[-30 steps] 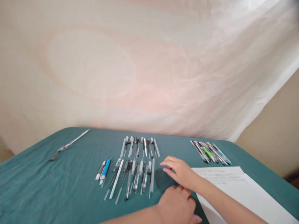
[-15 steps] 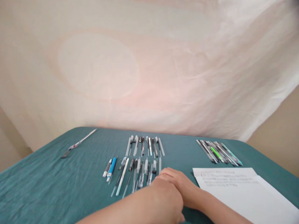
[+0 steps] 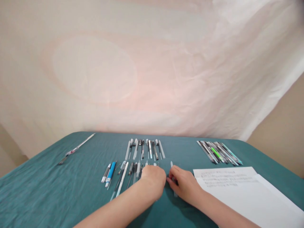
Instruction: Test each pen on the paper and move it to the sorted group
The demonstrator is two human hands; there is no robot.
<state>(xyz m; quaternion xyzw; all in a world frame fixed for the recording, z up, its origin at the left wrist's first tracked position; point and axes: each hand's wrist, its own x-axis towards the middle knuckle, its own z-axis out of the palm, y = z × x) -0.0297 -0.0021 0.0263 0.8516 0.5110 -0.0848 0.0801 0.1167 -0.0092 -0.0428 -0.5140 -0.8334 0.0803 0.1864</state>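
My right hand (image 3: 184,183) is closed, thumb and fingers pinching a slim clear pen barrel (image 3: 171,164). One end of the barrel sticks out above the fingers and the other shows below them. Just left of it, my left hand (image 3: 154,178) is bent down over the right end of the front row of pen parts. Its fingers are hidden behind the back of the hand, and so is anything in them. A white pen (image 3: 122,179), clear barrels, caps and thin refills make up that row. At its left lie a blue pen (image 3: 110,174) and a grey-and-white pen (image 3: 106,173).
Behind the front row is a second row of clear pen parts (image 3: 144,149). Several pens, one bright green (image 3: 216,153), lie bunched at the right. Written paper (image 3: 228,190) lies beside my right forearm. A long thin pen-like item (image 3: 80,145) rests at the far left.
My hands were together, one overlapping the other. They have come apart, the left moving left over the front row, and the clear barrel now shows in my right hand.
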